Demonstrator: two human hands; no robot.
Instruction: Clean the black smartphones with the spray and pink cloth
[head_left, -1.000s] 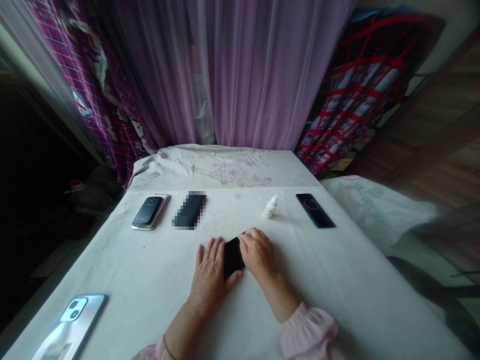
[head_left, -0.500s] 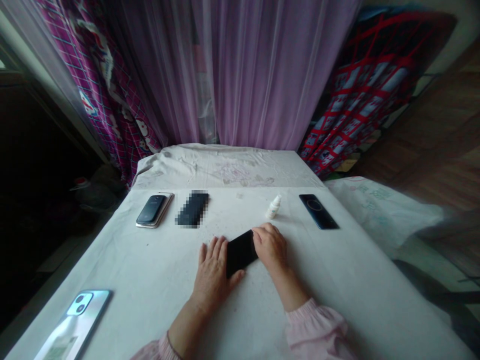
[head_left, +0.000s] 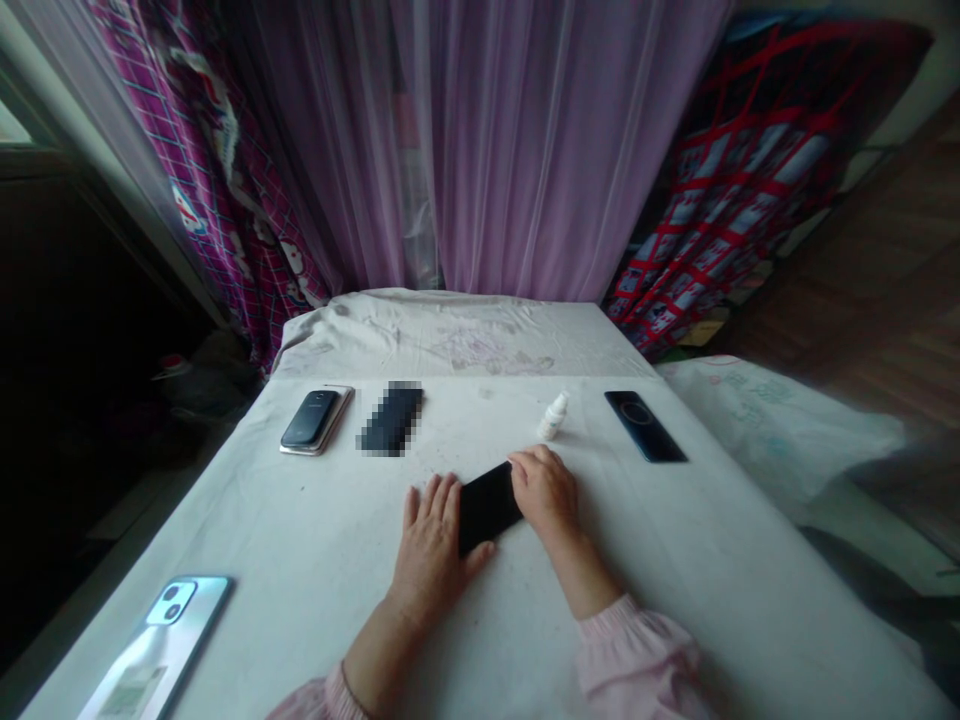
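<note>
A black-screened smartphone (head_left: 489,508) lies at a slant on the white tablecloth between my hands. My left hand (head_left: 433,540) rests open and flat at its left end, fingers spread on the cloth and the thumb along the near edge. At the phone's right end, my right hand (head_left: 546,487) is closed with curled fingers, gripping the far right corner. Its fingers hide that end, so anything small under them cannot be made out. Just beyond the right hand stands a small white spray bottle (head_left: 553,416).
Two stacked phones (head_left: 313,420) and a pixelated dark phone (head_left: 392,420) lie at the far left. A dark blue phone (head_left: 645,425) is at the far right, and a shiny silver-blue phone (head_left: 161,650) at the near left. Purple curtains (head_left: 517,150) hang behind the table.
The whole view has shifted slightly, so everything appears a little further right. Both hands keep nearly the same place at the phone.
</note>
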